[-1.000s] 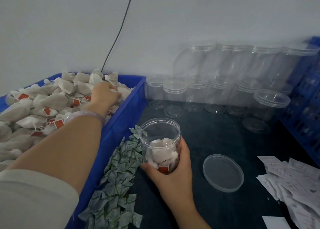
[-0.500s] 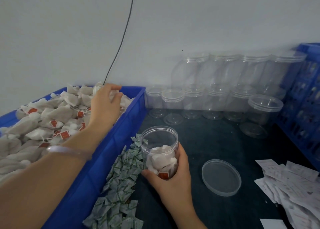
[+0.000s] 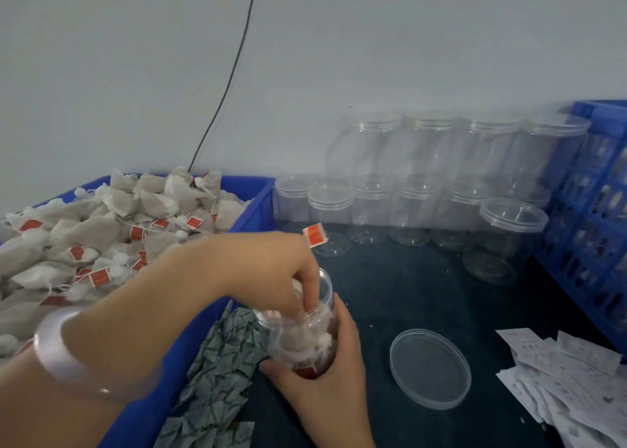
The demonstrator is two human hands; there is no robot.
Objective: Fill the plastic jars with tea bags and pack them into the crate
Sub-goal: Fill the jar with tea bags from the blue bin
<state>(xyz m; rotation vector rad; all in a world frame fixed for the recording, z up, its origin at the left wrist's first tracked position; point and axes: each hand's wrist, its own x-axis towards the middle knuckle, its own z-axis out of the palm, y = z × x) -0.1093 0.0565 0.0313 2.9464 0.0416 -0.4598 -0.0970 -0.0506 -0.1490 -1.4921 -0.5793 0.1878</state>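
Observation:
A clear plastic jar [image 3: 305, 342], partly filled with white tea bags, stands tilted on the dark table. My right hand [image 3: 336, 379] grips it from the near right side. My left hand [image 3: 271, 271] is over the jar's mouth with its fingertips inside, pinching tea bags; a red tag [image 3: 315, 234] sticks up above the knuckles. The jar's loose lid [image 3: 430, 368] lies flat to the right. A blue bin [image 3: 251, 223] on the left holds a heap of tea bags [image 3: 101, 237] with red tags. A blue crate [image 3: 597, 210] stands at the right edge.
Several empty lidded jars [image 3: 407, 210] are stacked in two rows against the wall. Green sachets [image 3: 220, 373] lie between the bin and the jar. White paper slips [image 3: 570, 373] are spread at the near right. A black cable [image 3: 230, 74] runs down the wall.
My left hand left the bin with tea bags and moved right and down to the jar's mouth. My right hand kept hold of the jar.

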